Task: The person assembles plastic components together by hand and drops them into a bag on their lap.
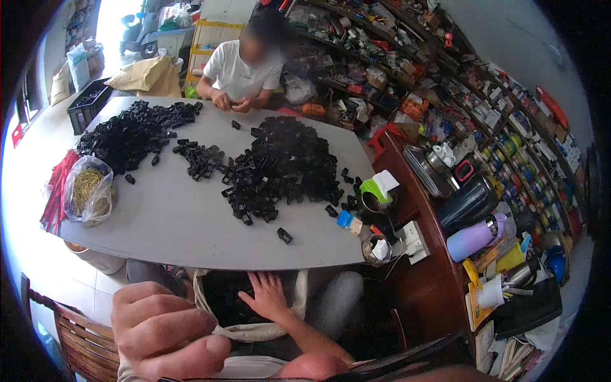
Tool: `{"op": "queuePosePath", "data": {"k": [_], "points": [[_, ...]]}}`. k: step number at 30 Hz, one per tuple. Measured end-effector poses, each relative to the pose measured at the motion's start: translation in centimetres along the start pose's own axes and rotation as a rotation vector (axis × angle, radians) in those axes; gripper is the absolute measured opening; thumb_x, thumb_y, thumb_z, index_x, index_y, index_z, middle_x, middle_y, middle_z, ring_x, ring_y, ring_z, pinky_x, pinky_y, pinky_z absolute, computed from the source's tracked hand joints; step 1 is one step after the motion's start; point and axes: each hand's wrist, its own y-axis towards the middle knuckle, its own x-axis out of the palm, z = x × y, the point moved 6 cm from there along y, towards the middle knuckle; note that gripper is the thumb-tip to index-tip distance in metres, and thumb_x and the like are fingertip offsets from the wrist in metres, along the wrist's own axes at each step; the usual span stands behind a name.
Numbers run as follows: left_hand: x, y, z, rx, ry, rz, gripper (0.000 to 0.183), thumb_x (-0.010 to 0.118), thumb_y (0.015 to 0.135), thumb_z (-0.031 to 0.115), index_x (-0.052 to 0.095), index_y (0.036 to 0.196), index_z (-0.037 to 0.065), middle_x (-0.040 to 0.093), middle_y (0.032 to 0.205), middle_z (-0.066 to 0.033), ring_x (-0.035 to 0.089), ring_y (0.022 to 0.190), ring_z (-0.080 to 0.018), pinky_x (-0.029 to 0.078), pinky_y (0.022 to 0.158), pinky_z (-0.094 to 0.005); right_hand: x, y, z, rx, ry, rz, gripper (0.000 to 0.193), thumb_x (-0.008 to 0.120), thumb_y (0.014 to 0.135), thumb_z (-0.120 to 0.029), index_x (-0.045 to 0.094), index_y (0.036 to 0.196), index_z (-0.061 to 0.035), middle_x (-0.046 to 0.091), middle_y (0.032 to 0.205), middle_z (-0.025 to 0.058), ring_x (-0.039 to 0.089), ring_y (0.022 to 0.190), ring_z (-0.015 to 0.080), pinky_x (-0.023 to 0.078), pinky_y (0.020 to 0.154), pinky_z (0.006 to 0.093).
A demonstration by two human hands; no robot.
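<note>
My left hand (165, 331) is raised close in at the lower left, its fingers curled closed. Whatever it may hold is hidden. My right hand (266, 295) lies palm down with fingers stretched out, in the mouth of a pale cloth sack (254, 332) below the table's near edge. Dark pieces fill the sack beneath that hand. On the table above it rests a single small black plastic part (284, 235). Behind that, a big heap of similar black parts (289, 159) spreads over the right half of the grey table (172, 223).
Another black heap (127, 134) covers the far left, near a plastic bag of yellowish ties (92, 191) and red strips (58, 184). Across the table a person (245, 70) handles a small dark part. A power strip (415, 242) and purple bottle (471, 242) stand right.
</note>
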Motion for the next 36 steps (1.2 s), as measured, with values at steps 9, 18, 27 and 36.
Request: {"op": "queuePosePath", "data": {"k": [9, 18, 27, 36], "points": [[16.7, -9.3, -16.2, -0.412, 0.011, -0.188, 0.027, 0.078, 0.093, 0.015, 0.074, 0.119, 0.008, 0.072, 0.101, -0.0099, 0.073, 0.079, -0.0314, 0.058, 0.07, -0.0422, -0.7, -0.6, 0.6, 0.026, -0.044, -0.006, 0.082, 0.066, 0.102, -0.056, 0.046, 0.161, -0.0028, 0.05, 0.158, 0.0269, 0.048, 0.145, 0.05, 0.036, 0.12, 0.0661], [22.1, -17.1, -22.7, -0.604, 0.025, -0.292, 0.028, 0.074, 0.099, 0.021, 0.071, 0.124, 0.009, 0.072, 0.102, -0.012, 0.075, 0.084, -0.0329, 0.059, 0.076, -0.0472, -1.1, -0.7, 1.0, 0.033, -0.038, -0.017, 0.08, 0.066, 0.103, -0.055, 0.048, 0.159, -0.002, 0.053, 0.156, 0.0286, 0.051, 0.141, 0.0524, 0.037, 0.121, 0.0656], [22.5, -17.3, -22.3, -0.539, 0.125, -0.428, 0.028, 0.074, 0.097, 0.022, 0.07, 0.121, 0.008, 0.067, 0.099, -0.0136, 0.071, 0.088, -0.0381, 0.059, 0.077, -0.0505, -1.4, -0.7, 0.8, -0.001, -0.056, 0.032, 0.081, 0.068, 0.101, -0.055, 0.048, 0.159, -0.0023, 0.055, 0.152, 0.0292, 0.054, 0.136, 0.0525, 0.038, 0.12, 0.0651], [22.7, -17.1, -22.0, -0.538, 0.159, -0.471, 0.028, 0.074, 0.097, 0.022, 0.071, 0.12, 0.007, 0.067, 0.103, -0.0134, 0.071, 0.094, -0.0375, 0.059, 0.08, -0.0501, -2.0, -0.7, 0.6, -0.006, -0.039, 0.045, 0.08, 0.068, 0.101, -0.055, 0.05, 0.158, -0.0021, 0.056, 0.15, 0.0291, 0.055, 0.135, 0.0509, 0.039, 0.118, 0.0637]]}}
